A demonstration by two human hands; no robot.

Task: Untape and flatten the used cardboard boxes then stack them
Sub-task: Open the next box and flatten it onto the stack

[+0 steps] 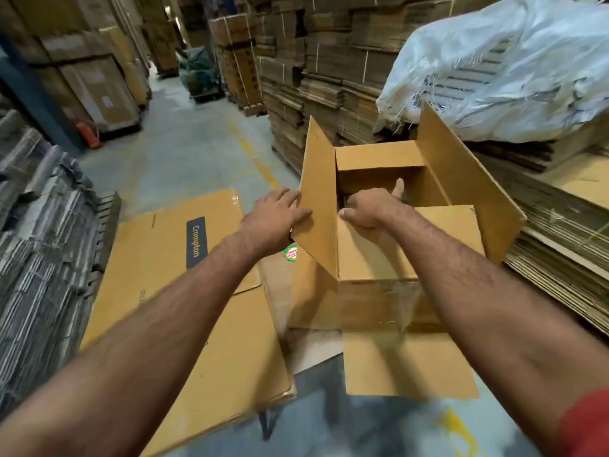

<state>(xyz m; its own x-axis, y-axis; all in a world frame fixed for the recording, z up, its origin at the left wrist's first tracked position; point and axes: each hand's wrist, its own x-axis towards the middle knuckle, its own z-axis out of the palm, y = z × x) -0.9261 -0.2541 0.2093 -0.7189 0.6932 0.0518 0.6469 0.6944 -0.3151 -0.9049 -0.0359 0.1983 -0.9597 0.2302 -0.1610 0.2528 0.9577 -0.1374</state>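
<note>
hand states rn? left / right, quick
Left hand: open, straight fingers pressing the open box's upright left flap.
Right hand: fingers curled, gripping the near flap's edge.

The left hand's (273,217) fingertips lay behind the upright flap (318,206) of the open box (379,298), so its grip could not be read. The right hand's (370,209) fingers curled over the near flap's edge into the box, out of sight. A round sticker (291,253) showed only half, its lettering cut by the flap. Stacked cartons (197,24) at twelve o'clock were blurred. At five o'clock a red sleeve (586,427) (perhaps a shirt cuff) ran off the edge.
</note>
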